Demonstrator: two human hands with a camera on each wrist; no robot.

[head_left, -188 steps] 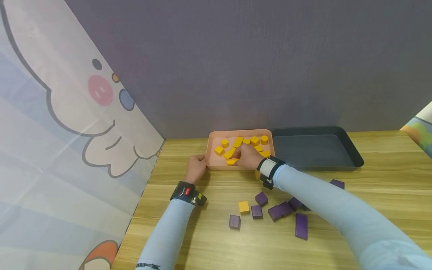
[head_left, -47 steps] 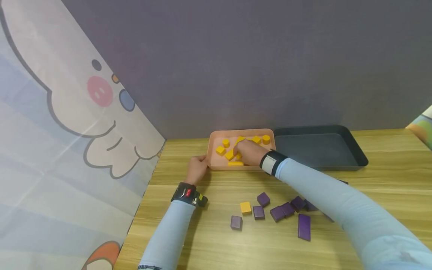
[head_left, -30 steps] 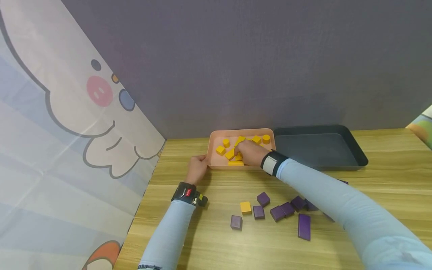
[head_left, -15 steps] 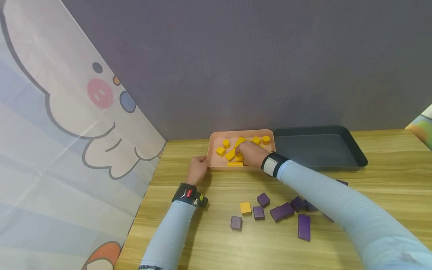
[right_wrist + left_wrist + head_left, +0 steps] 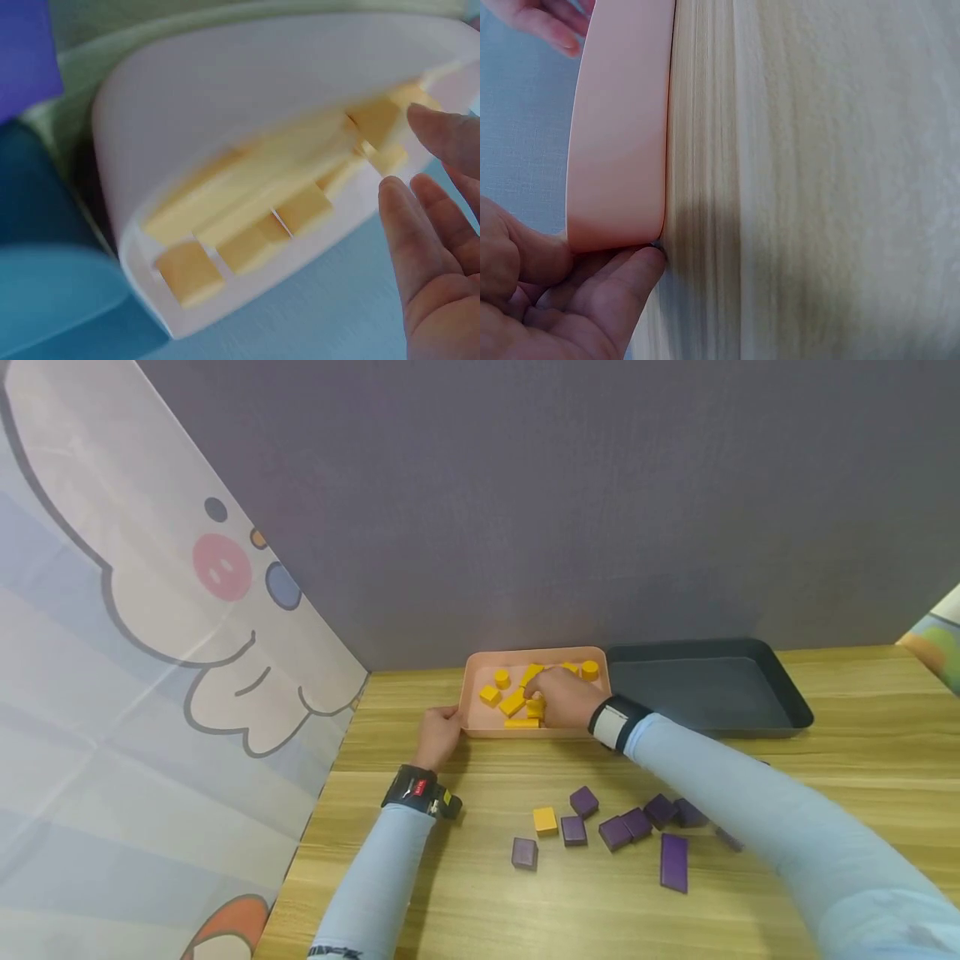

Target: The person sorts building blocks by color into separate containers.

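A shallow pink tray (image 5: 495, 734) holds several yellow blocks, among them a cube (image 5: 490, 696), a cylinder (image 5: 590, 670) and a long bar (image 5: 522, 723). My left hand (image 5: 437, 739) holds the tray's near left corner; in the left wrist view its thumb (image 5: 540, 259) lies at the rim, with a finger at the base. Over the tray's right half hovers my right hand (image 5: 572, 697), hiding some blocks. The right wrist view shows that hand's thumb and fingers (image 5: 409, 240) apart, with nothing between them. A yellow block (image 5: 535, 708) lies just below its fingertips.
A dark grey tray (image 5: 705, 689) stands against the pink one's right side. Several purple blocks (image 5: 615, 833), a flat purple piece (image 5: 673, 862) and one yellow cube (image 5: 545, 821) lie on the wooden table nearer me. A grey wall (image 5: 562, 527) rises behind.
My right hand, earlier down among the yellow blocks, has drawn slightly back to the right and parted from the block beneath its fingers. The left hand keeps its place.
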